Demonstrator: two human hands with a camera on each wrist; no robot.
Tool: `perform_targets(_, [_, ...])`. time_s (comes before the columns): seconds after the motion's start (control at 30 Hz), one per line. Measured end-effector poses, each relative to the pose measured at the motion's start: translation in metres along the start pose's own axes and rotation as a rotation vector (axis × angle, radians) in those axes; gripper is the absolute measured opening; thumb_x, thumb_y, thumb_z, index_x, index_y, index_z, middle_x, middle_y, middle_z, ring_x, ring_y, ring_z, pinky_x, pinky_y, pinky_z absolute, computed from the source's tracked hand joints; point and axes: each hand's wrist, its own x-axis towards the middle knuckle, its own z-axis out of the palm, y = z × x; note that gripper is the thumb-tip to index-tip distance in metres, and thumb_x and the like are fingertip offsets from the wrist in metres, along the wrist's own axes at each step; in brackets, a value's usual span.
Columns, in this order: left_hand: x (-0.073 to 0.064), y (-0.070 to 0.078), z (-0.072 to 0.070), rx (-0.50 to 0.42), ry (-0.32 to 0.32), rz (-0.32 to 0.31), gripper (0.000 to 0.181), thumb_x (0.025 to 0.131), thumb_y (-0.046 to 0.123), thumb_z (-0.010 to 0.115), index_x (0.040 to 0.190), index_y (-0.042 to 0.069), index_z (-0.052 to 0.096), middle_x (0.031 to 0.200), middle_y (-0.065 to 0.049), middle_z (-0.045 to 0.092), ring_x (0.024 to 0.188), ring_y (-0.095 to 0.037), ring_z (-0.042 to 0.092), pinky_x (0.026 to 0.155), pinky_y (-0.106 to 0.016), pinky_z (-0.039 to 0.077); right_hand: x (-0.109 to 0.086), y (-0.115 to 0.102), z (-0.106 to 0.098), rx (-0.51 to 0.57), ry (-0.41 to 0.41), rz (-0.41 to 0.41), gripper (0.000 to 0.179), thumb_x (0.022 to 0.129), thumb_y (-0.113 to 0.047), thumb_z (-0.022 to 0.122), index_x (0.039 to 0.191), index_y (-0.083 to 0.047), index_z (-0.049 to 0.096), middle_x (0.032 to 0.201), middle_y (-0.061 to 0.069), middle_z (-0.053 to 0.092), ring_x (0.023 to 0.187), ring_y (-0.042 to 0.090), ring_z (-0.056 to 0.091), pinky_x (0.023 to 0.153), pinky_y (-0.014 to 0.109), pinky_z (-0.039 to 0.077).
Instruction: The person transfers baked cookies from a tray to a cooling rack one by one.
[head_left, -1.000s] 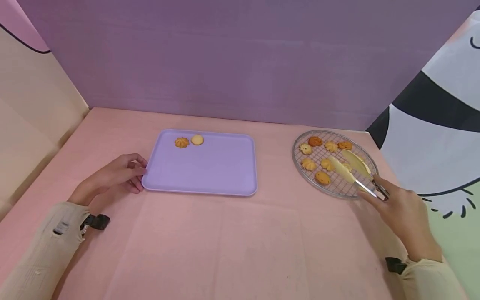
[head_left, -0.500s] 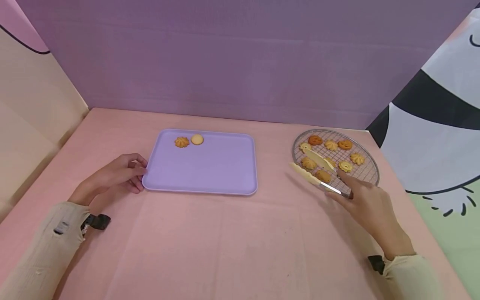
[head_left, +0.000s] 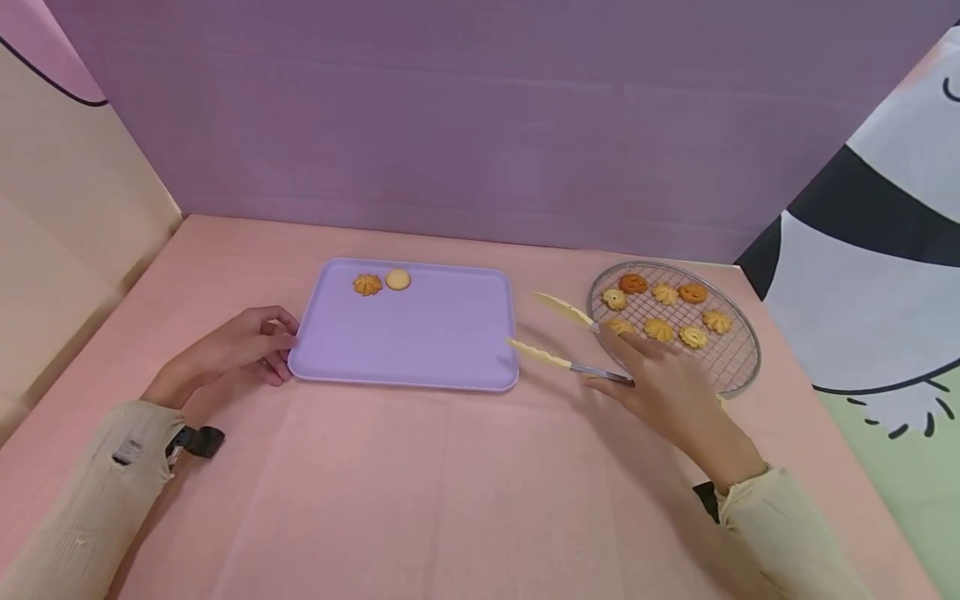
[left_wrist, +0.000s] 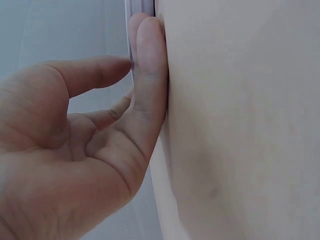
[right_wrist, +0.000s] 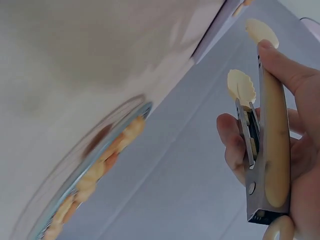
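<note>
My left hand (head_left: 251, 343) is at the left edge of a lilac tray (head_left: 397, 342). In the left wrist view its fairly straight fingers (left_wrist: 150, 60) lie along the tray's side, with the thumb tip at the rim. My right hand (head_left: 667, 392) grips metal tongs (head_left: 543, 354) with pale yellow scalloped tips. The tips stand apart with nothing between them, the lower one at the tray's right rim. A star-shaped cookie (head_left: 367, 284) and a smooth round cookie (head_left: 398, 279) lie at the tray's back left.
Right of the tray lies a round wire rack (head_left: 756, 362) bearing several cookies (head_left: 658, 329), partly covered by the right hand. The pink table (head_left: 420, 483) backs onto a purple wall (head_left: 480, 125). A wall with a printed figure (head_left: 877, 308) stands on the right.
My right hand has carried the spread tongs leftward from over the rack to the gap beside the tray. The left hand and the two cookies on the tray have stayed put.
</note>
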Motion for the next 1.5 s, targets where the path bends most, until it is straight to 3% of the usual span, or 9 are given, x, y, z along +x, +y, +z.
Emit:
perform_targets(0.1, [0.0, 0.0, 0.0, -0.008, -0.004, -0.003, 0.041, 0.101, 0.011, 0.055, 0.131, -0.009, 0.036, 0.097, -0.019, 0.061, 0.072, -0.026, 0.069, 0.068, -0.037, 0.062, 0.01, -0.006, 0.005, 0.002, -0.003, -0.03, 0.084, 0.091, -0.075, 0.038, 0.132, -0.005, 0.062, 0.11, 0.021, 0.071, 0.081, 0.04, 0.07, 0.05, 0.047, 0.053])
perform_targets(0.33, [0.0, 0.002, 0.0, -0.009, -0.006, 0.002, 0.04, 0.101, 0.01, 0.054, 0.13, -0.01, 0.036, 0.096, -0.019, 0.062, 0.071, -0.026, 0.069, 0.067, -0.037, 0.062, 0.033, -0.021, 0.012, 0.001, -0.117, -0.025, 0.089, 0.074, -0.058, 0.079, 0.143, -0.01, 0.053, 0.115, 0.019, 0.069, 0.09, 0.039, 0.068, 0.051, 0.045, 0.054])
perform_targets(0.5, [-0.002, 0.002, 0.0, -0.018, -0.006, 0.011, 0.038, 0.101, 0.008, 0.053, 0.129, -0.011, 0.036, 0.094, -0.019, 0.062, 0.07, -0.025, 0.069, 0.066, -0.037, 0.062, 0.05, -0.033, 0.018, 0.037, -0.241, -0.001, 0.098, 0.076, -0.064, 0.075, 0.151, -0.011, 0.04, 0.119, 0.019, 0.068, 0.094, 0.038, 0.068, 0.056, 0.045, 0.057])
perform_targets(0.63, [-0.002, 0.003, 0.0, -0.014, -0.001, 0.01, 0.037, 0.101, 0.008, 0.053, 0.129, -0.011, 0.036, 0.093, -0.018, 0.062, 0.07, -0.025, 0.069, 0.066, -0.036, 0.062, 0.065, -0.039, 0.026, 0.079, -0.316, 0.018, 0.097, 0.078, -0.064, 0.074, 0.15, -0.007, 0.04, 0.12, 0.021, 0.067, 0.097, 0.037, 0.069, 0.066, 0.049, 0.059])
perform_targets(0.87, [-0.002, 0.002, 0.001, -0.02, 0.0, 0.023, 0.037, 0.101, 0.008, 0.053, 0.128, -0.012, 0.037, 0.092, -0.018, 0.063, 0.069, -0.023, 0.069, 0.065, -0.036, 0.062, 0.091, -0.048, 0.04, 0.116, -0.397, 0.036, 0.091, 0.08, -0.065, 0.071, 0.142, -0.002, 0.05, 0.122, 0.022, 0.067, 0.094, 0.036, 0.07, 0.077, 0.05, 0.059])
perform_targets(1.0, [-0.003, 0.003, 0.001, -0.026, 0.001, 0.019, 0.037, 0.101, 0.008, 0.052, 0.128, -0.012, 0.037, 0.092, -0.018, 0.062, 0.069, -0.023, 0.068, 0.065, -0.036, 0.062, 0.108, -0.053, 0.048, 0.118, -0.453, 0.067, 0.091, 0.081, -0.067, 0.069, 0.14, 0.0, 0.053, 0.105, 0.018, 0.071, 0.077, 0.025, 0.066, 0.072, 0.043, 0.058])
perform_targets(1.13, [-0.003, 0.003, 0.001, -0.028, 0.002, 0.016, 0.037, 0.101, 0.007, 0.052, 0.128, -0.012, 0.037, 0.091, -0.018, 0.062, 0.07, -0.024, 0.068, 0.066, -0.036, 0.062, 0.123, -0.057, 0.057, 0.147, -0.512, 0.108, 0.086, 0.082, -0.066, 0.069, 0.134, 0.002, 0.056, 0.081, 0.01, 0.065, 0.068, 0.02, 0.055, 0.062, 0.037, 0.052])
perform_targets(1.33, [-0.002, 0.003, 0.001, -0.018, 0.007, 0.015, 0.036, 0.101, 0.007, 0.052, 0.128, -0.011, 0.038, 0.09, -0.018, 0.063, 0.07, -0.025, 0.068, 0.066, -0.037, 0.062, 0.144, -0.062, 0.072, 0.237, -0.514, 0.154, 0.074, 0.083, -0.06, 0.072, 0.116, 0.005, 0.061, 0.075, 0.003, 0.05, 0.067, 0.019, 0.05, 0.057, 0.032, 0.043])
perform_targets(1.5, [-0.002, 0.003, 0.001, -0.019, 0.008, 0.014, 0.036, 0.1, 0.007, 0.052, 0.128, -0.011, 0.037, 0.089, -0.018, 0.063, 0.071, -0.025, 0.068, 0.067, -0.037, 0.062, 0.159, -0.065, 0.079, 0.296, -0.481, 0.107, 0.056, 0.083, -0.051, 0.076, 0.098, 0.001, 0.064, 0.07, -0.001, 0.037, 0.064, 0.015, 0.04, 0.053, 0.029, 0.033])
